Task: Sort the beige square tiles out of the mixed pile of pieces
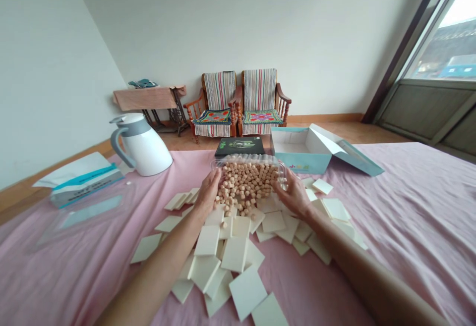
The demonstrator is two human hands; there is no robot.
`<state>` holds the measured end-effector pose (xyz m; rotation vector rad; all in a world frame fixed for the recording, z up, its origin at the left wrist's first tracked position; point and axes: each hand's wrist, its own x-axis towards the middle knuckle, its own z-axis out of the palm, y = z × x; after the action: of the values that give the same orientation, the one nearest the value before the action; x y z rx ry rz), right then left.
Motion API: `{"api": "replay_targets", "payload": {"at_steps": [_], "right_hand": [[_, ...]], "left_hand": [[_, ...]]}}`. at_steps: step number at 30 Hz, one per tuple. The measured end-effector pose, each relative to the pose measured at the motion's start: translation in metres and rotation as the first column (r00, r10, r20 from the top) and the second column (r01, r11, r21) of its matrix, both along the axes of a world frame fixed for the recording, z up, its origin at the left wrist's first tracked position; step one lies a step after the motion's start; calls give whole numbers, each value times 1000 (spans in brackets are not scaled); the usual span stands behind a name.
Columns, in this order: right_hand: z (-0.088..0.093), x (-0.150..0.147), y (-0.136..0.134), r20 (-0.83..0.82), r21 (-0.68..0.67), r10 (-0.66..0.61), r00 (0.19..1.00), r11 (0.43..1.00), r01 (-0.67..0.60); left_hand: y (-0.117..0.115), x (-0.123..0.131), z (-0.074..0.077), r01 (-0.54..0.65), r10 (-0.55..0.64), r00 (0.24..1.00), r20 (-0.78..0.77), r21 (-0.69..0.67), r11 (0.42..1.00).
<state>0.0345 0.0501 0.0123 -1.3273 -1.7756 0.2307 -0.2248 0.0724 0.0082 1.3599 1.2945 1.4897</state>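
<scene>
A clear plastic tub (247,177) of small tan cubes lies with its long axis side to side, tilted above scattered cream tiles (233,254). The left hand (208,192) and right hand (293,194) clasp opposite ends, fingers clamped on it.

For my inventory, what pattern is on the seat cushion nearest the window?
The seat cushion has red and pink flowers, edged green; best in the head view.
</scene>
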Motion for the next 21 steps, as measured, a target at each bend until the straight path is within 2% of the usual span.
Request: {"api": "replay_targets", "payload": {"at_steps": [4, 7, 11, 14, 18, 21], "right_hand": [[17, 0, -9, 121, -180, -109, 987, 975, 130], [25, -2, -13, 246, -249, -154, 957, 944, 216], [28, -4, -13, 256, -264, -118, 959, 946, 187], [24, -4, -12, 188, -217, -130, 974, 961, 171], [14, -4, -11, 106, -42, -156, 982, 986, 161], [7, -3, -10, 77, -17, -143, 987, 989, 145]], "left_hand": [[2, -1, -2, 72, -71, 996, 54, -5, 997], [4, -3, -4, 89, -88, 993, 78, -4, 996], [2, -3, -4, 99, -99, 991, 91, 6, 995], [-2, -3, -1, 78, -80, 994, 80, 27, 997], [-7, -1, 5, 39, -44, 997, 69, 70, 997], [-9, 0, 8, 56, -61, 995, 75, 74, 996]]}}
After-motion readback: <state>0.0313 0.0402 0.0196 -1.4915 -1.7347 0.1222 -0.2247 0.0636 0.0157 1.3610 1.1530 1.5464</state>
